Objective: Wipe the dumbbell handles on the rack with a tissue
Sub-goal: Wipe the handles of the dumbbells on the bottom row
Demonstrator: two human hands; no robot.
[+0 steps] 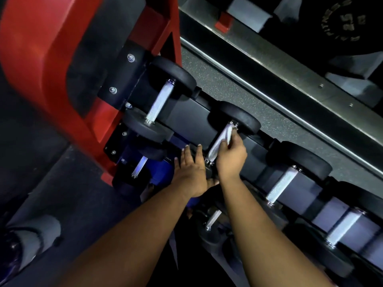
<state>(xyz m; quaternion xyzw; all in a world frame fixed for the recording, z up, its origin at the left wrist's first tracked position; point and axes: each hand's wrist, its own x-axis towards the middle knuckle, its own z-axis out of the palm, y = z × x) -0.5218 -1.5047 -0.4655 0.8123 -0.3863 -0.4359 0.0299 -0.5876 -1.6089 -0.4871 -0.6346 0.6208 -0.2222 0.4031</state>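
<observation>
The right hand (230, 156) pinches a folded white tissue (229, 135) against the knurled silver handle (219, 141) of a black round-headed dumbbell (240, 119) on the dark rack (186, 119). Just beside it, the left hand (191, 170) lies flat with straight fingers on that dumbbell's near head, holding nothing.

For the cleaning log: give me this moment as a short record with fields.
setting: dumbbell rack with a red frame, top row seen from above
being wiped: handle of the second dumbbell from the frame end
tissue: white, pressed on the far end of that handle
right hand: pinches the tissue against the handle
left hand: fingers straight, resting on the near head of the same dumbbell
first dumbbell: untouched, handle bare
third dumbbell: untouched, handle bare
</observation>
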